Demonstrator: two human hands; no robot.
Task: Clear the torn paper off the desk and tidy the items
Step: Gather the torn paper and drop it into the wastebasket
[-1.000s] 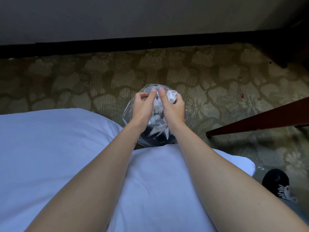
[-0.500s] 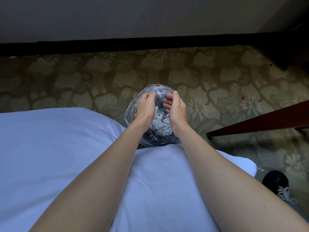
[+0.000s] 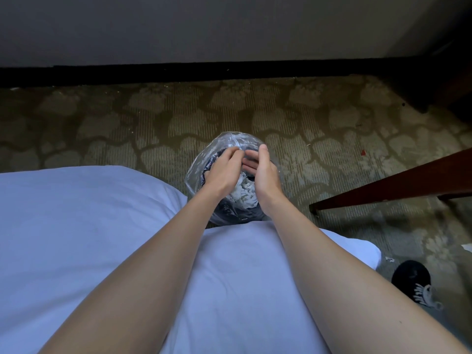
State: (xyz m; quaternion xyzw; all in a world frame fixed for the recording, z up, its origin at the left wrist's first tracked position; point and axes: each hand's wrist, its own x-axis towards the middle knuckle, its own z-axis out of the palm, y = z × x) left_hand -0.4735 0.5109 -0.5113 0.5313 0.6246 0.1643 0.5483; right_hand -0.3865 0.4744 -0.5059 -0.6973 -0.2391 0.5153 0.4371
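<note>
- The carpet with a leaf pattern fills the upper half of the frame.
- A big white cloth covers the lower left, and both bare arms reach out over it.
- A brown wooden bar slants across the right side of the frame.
- The round bin stands on the carpet in the middle of the frame. A clear bag lines it.
- The left hand is over the left side of the bin. Its fingers are bent, with the tips close to the far edge of the bag. I cannot tell if it holds anything.
- The right hand is over the right side. It is open, with the palm facing the left hand, the thumb up and the fingers straight, and it holds nothing.
- The torn paper is a white heap inside the bin. It lies right under the gap between the two hands, toward the wrists. Both hands are about as near to it as each other.
- I think this load is in, so the next move is likely to lift both hands straight up and out.
- A black shoe is in the lower right.
- Small paper bits lie on the carpet at the right edge, well apart from the hands. They may still need picking up.
</note>
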